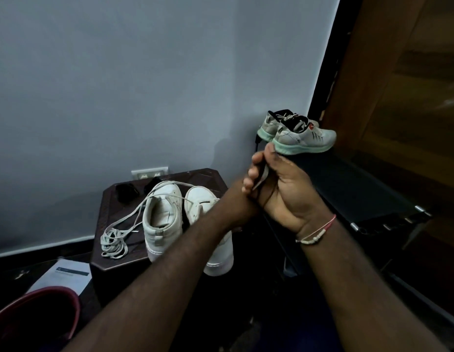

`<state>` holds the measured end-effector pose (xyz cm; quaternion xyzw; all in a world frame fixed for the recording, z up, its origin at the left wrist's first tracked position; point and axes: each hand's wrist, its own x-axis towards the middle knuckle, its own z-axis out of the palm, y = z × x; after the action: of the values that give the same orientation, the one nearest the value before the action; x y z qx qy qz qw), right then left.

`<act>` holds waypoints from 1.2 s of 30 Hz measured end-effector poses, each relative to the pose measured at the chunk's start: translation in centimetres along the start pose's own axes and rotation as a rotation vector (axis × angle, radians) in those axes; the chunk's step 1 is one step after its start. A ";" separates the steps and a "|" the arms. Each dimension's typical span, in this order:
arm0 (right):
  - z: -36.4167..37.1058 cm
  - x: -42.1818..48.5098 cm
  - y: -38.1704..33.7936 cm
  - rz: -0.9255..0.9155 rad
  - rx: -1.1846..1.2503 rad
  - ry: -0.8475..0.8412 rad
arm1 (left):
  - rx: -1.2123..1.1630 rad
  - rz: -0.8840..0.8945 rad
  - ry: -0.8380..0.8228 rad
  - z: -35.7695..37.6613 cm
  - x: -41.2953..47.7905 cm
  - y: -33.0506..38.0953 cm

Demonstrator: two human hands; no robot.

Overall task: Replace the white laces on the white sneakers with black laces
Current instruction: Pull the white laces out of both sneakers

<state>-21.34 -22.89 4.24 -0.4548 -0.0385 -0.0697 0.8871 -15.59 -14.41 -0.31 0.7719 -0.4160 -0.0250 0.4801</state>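
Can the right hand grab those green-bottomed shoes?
Probably yes: the right hand looks close under the green-soled shoes with nothing between, but its fingers grip laces, so it must drop them first.

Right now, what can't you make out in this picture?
Head view:
Second white sneaker: eyelets hidden behind the left forearm.
Lace between left hand and right hand: fingers cover most of it.
Dark lumps at the back: too dim to name.
Paper: print too small.
Red tub: cut off by the corner.
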 end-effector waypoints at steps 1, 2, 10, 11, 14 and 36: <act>0.4 0.3 -0.3 -0.053 0.029 0.012 | -0.032 -0.010 -0.005 0.3 0.1 0.1; 0.4 0.6 -0.6 -0.136 0.005 0.039 | -0.073 -0.032 -0.012 0.5 0.2 -0.3; -7.4 2.7 2.8 -0.166 -1.726 0.010 | 0.594 0.033 0.153 -3.1 1.3 -4.9; -7.4 2.8 3.8 -0.095 -1.750 -0.008 | 0.654 0.048 0.127 -3.2 1.5 -5.0; -7.1 2.7 4.8 0.256 -1.522 -0.022 | 0.701 0.056 0.078 -2.6 1.3 -5.6; -8.0 4.7 6.9 0.382 -1.232 0.044 | 0.469 -0.191 0.101 -2.5 -0.2 -7.6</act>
<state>-15.58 -25.84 -5.32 -0.8781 0.1086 0.0709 0.4606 -9.89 -11.02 -4.80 0.8981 -0.3112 0.0653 0.3037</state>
